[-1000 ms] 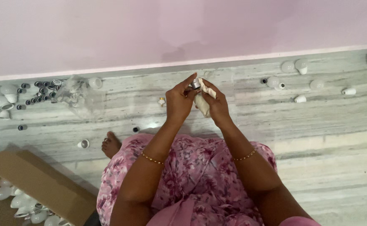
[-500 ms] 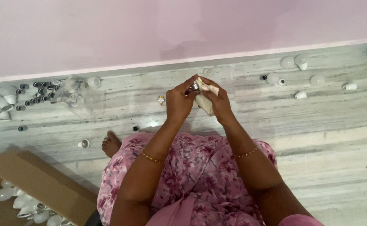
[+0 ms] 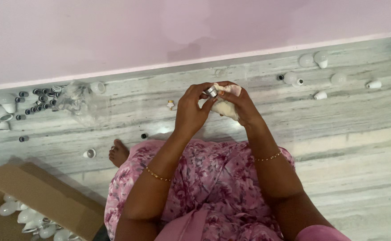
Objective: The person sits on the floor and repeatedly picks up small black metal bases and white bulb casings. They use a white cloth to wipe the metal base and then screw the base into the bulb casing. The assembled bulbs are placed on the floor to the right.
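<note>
Since a moment ago both hands have tipped the white plastic bulb body (image 3: pixel 226 107) over to the right, its small silver metal screw cap (image 3: pixel 211 91) now pointing up-left. The right hand (image 3: pixel 242 106) wraps the body in a closed grip, steadying it above the grey-veined marble floor (image 3: pixel 338 143). The left hand (image 3: pixel 190 111) pinches the cap between thumb and fingertips, placed to work it. Loose white bulb parts (image 3: pixel 320 95) lie near the wall.
</note>
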